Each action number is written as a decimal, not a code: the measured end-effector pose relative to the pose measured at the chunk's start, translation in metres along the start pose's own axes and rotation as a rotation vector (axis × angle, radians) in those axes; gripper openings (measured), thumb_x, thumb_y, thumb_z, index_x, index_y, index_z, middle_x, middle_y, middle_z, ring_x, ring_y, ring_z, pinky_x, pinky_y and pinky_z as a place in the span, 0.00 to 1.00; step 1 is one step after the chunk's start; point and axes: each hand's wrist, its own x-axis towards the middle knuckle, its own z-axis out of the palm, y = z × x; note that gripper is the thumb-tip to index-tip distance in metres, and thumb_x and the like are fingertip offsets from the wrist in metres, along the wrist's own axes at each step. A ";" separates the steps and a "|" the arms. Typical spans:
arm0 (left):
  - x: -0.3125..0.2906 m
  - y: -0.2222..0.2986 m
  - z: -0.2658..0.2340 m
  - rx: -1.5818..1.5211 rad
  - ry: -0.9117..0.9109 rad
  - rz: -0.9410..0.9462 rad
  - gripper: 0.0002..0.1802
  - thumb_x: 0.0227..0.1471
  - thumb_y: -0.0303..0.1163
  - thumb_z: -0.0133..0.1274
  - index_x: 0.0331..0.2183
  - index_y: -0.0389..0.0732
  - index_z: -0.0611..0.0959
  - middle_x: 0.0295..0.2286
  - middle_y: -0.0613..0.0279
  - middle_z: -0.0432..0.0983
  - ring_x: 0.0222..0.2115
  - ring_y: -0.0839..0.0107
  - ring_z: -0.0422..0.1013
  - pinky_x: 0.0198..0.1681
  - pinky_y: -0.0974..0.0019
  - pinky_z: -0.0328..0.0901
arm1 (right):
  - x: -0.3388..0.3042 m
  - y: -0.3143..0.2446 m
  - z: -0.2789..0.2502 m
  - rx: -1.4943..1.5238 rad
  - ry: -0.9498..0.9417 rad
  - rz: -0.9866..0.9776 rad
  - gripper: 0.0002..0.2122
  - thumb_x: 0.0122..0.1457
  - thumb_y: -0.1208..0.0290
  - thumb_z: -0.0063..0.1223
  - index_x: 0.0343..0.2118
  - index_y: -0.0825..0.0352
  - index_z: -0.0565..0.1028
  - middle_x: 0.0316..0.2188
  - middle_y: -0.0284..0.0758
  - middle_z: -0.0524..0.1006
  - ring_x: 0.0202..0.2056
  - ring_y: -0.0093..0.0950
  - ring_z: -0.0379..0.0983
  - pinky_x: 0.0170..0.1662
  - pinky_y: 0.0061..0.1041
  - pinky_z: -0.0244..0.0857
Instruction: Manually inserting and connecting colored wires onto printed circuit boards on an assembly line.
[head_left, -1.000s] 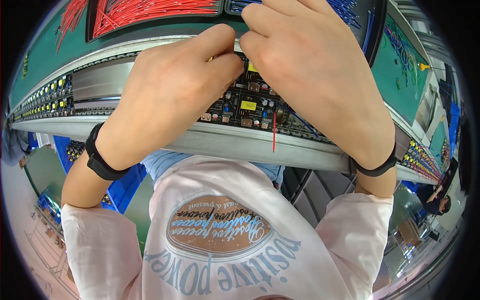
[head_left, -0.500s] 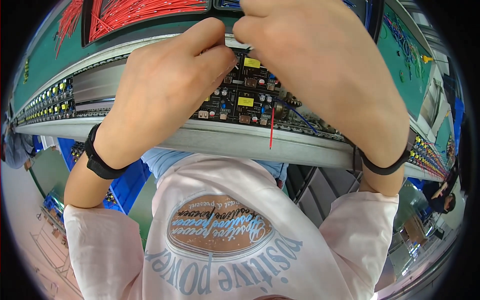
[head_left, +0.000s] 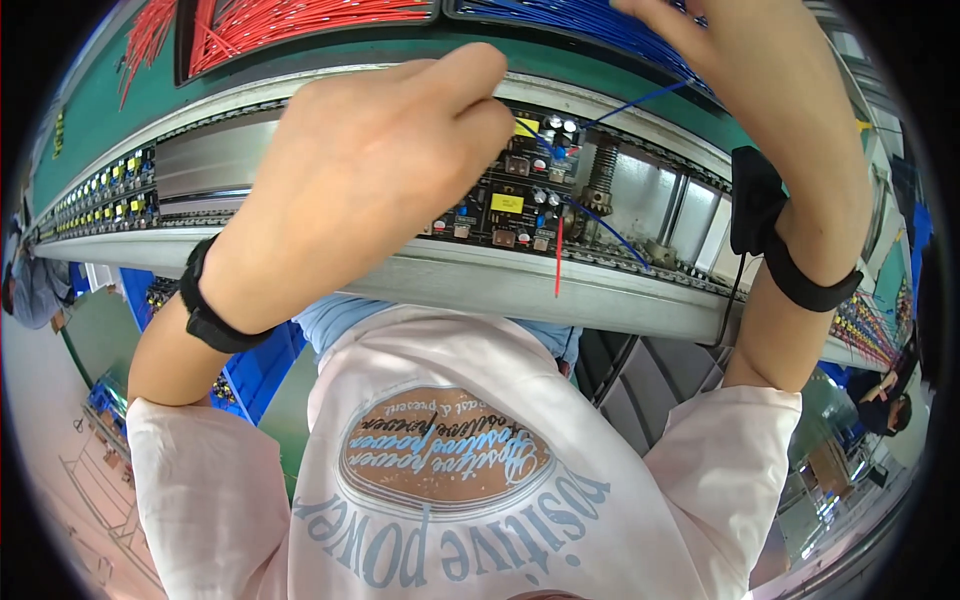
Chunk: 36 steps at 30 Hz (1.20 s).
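My left hand point(head_left: 395, 150) is closed above a panel of black circuit boards point(head_left: 475, 230), its fingertips pinched at the upper row; what they hold is hidden. Beside those fingertips, a short blue wire point(head_left: 535, 138) crosses the upper board by a yellow component point(head_left: 527, 127). From this board another blue wire point(head_left: 635, 104) stretches up and right over the rail. My right hand point(head_left: 705, 35) is at a tray of blue wires point(head_left: 570, 22), thumb and finger apart, partly cut off by the picture's top. From the lower board hang a red wire point(head_left: 559, 265) and a blue wire point(head_left: 610, 232).
A conveyor with a metal front rail point(head_left: 480, 283) runs across in front of me. More boards point(head_left: 110, 195) sit on it at far left. Red wires fill a black tray point(head_left: 184, 45) at the back. A co-worker point(head_left: 885, 405) is at the far right.
My right hand has left the boards and moved up and right to the blue wires. My left hand stays pinched at the boards. The long blue wire across the rail now shows.
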 end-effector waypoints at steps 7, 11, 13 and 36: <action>0.000 -0.002 -0.002 -0.003 0.025 0.018 0.12 0.44 0.24 0.64 0.35 0.40 0.83 0.31 0.64 0.73 0.27 0.65 0.74 0.28 0.63 0.69 | 0.001 -0.001 0.003 -0.008 -0.030 0.015 0.05 0.56 0.74 0.60 0.30 0.70 0.79 0.31 0.40 0.78 0.35 0.40 0.77 0.41 0.37 0.71; -0.003 -0.017 -0.009 -0.143 0.109 -0.010 0.14 0.46 0.21 0.64 0.38 0.40 0.85 0.33 0.64 0.76 0.26 0.69 0.73 0.27 0.67 0.67 | -0.002 -0.001 -0.001 -0.100 0.034 -0.057 0.04 0.56 0.74 0.59 0.28 0.69 0.79 0.30 0.40 0.79 0.35 0.40 0.77 0.41 0.37 0.71; 0.001 -0.027 -0.017 -0.211 0.148 -0.022 0.14 0.47 0.20 0.64 0.39 0.40 0.85 0.34 0.63 0.78 0.26 0.71 0.73 0.26 0.69 0.66 | -0.004 -0.002 0.001 -0.153 0.016 -0.026 0.03 0.56 0.75 0.59 0.29 0.69 0.79 0.29 0.40 0.79 0.34 0.39 0.77 0.41 0.37 0.71; 0.021 -0.080 -0.017 -0.070 0.245 -0.219 0.05 0.51 0.21 0.63 0.32 0.32 0.83 0.30 0.52 0.78 0.28 0.58 0.76 0.33 0.64 0.70 | 0.007 0.004 0.003 0.092 -0.073 -0.021 0.04 0.56 0.76 0.61 0.32 0.69 0.79 0.27 0.39 0.78 0.32 0.40 0.76 0.37 0.34 0.70</action>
